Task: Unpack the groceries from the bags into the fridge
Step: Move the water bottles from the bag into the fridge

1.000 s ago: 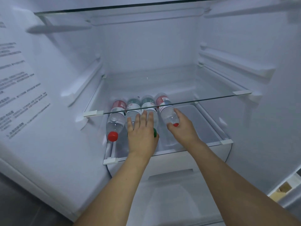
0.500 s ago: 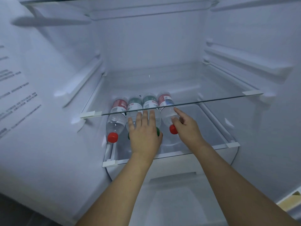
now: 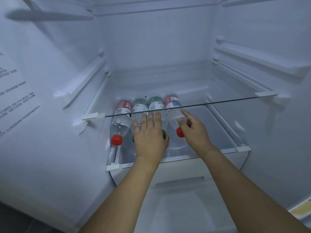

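- Since a second ago, your right hand (image 3: 193,130) has slid off the red cap onto the side of the rightmost bottle, and that bottle's cap now shows clear beside your thumb; your left hand (image 3: 149,137) has stayed flat where it was.
- Your left hand lies palm down with its fingers straight and together, pressing on the two clear plastic bottles with green labels (image 3: 155,106); it covers most of both, and a green cap (image 3: 164,134) peeks out at your thumb side.
- Your right hand has its index finger stretched along the clear plastic bottle with the red label and red cap (image 3: 174,113), thumb against the neck, the other fingers loosely bent; it touches the bottle rather than gripping it.
- Both forearms reach in from below, the hands near each other but not touching.
- All four bottles lie on their sides, side by side and touching, caps toward you, on the lower glass shelf (image 3: 218,151) of the white fridge interior (image 3: 151,39).
- A second clear bottle with a red label and red cap (image 3: 118,128) is leftmost, free of either hand.
- An upper glass shelf (image 3: 235,99) crosses just above the bottles' far ends, and you see their labels through it.
- A white drawer front (image 3: 181,172) sits under the lower shelf.
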`<state>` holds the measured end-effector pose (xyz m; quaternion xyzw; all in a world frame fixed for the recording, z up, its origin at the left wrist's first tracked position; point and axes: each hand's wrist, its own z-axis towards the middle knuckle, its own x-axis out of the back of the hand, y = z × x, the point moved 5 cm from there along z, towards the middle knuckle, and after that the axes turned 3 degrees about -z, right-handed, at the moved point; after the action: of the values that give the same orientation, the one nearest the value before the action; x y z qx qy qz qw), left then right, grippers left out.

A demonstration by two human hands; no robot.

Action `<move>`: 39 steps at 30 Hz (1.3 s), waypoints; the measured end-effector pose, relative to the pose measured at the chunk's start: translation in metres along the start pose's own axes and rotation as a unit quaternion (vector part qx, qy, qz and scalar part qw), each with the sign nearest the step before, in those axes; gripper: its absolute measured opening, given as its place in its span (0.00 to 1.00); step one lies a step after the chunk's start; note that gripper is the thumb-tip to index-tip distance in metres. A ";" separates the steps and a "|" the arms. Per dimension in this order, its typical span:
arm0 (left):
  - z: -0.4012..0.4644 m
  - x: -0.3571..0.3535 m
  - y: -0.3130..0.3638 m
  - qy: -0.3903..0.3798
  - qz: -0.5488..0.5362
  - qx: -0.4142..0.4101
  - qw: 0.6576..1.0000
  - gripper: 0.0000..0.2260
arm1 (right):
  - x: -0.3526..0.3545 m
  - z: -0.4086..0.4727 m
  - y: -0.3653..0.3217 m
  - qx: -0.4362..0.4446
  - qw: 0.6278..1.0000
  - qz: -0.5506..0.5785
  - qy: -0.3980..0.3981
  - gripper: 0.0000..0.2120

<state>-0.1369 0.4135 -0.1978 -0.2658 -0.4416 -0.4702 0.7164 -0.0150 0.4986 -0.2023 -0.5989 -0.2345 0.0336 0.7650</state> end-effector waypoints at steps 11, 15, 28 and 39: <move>-0.008 0.015 0.000 -0.056 -0.022 -0.004 0.998 0.40 | 0.008 -0.019 -0.021 -0.040 0.993 -0.080 -0.074 0.23; -0.021 0.034 0.004 -0.044 -0.045 -0.009 0.998 0.39 | 0.017 -0.041 -0.034 -0.018 0.985 -0.141 -0.095 0.17; -0.083 0.109 0.022 -0.032 -0.069 -0.005 0.997 0.26 | 0.069 -0.119 -0.071 0.035 0.905 -0.390 -0.166 0.31; -0.130 0.150 0.024 -0.014 -0.076 0.039 0.996 0.25 | 0.075 -0.159 -0.090 0.081 0.865 -0.452 -0.200 0.30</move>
<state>-0.0407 0.2542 -0.1250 -0.2096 -0.4888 -0.5019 0.6820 0.0940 0.3549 -0.1224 -0.3437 -0.6242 -0.1784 0.6785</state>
